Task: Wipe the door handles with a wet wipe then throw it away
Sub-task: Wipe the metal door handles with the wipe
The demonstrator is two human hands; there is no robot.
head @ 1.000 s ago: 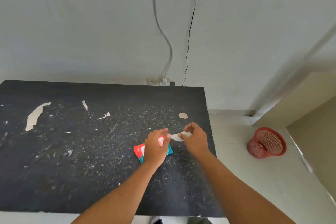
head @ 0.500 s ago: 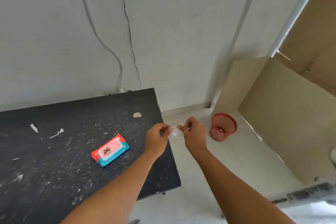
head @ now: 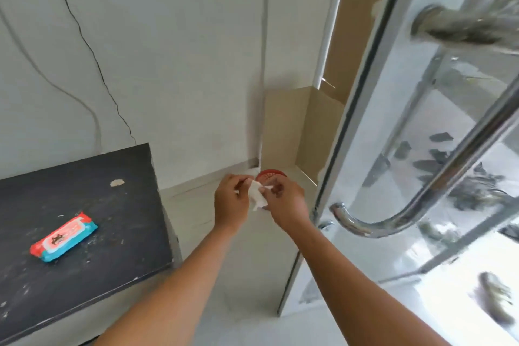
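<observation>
Wet wipe (head: 257, 196) hanging lengthwise downward, pinched between both hands

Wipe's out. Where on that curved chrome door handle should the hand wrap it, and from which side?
Wrap the white wet wipe, now pinched between the left hand and right hand, around the curved chrome door handle on its long straight bar. Come from the room side: the bar stands off the glass door, so fingers probably fit behind.

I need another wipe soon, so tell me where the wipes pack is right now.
In the head view the wipes pack lies at lower left on the black table, well left of both hands, which hold a wet wipe.
</observation>
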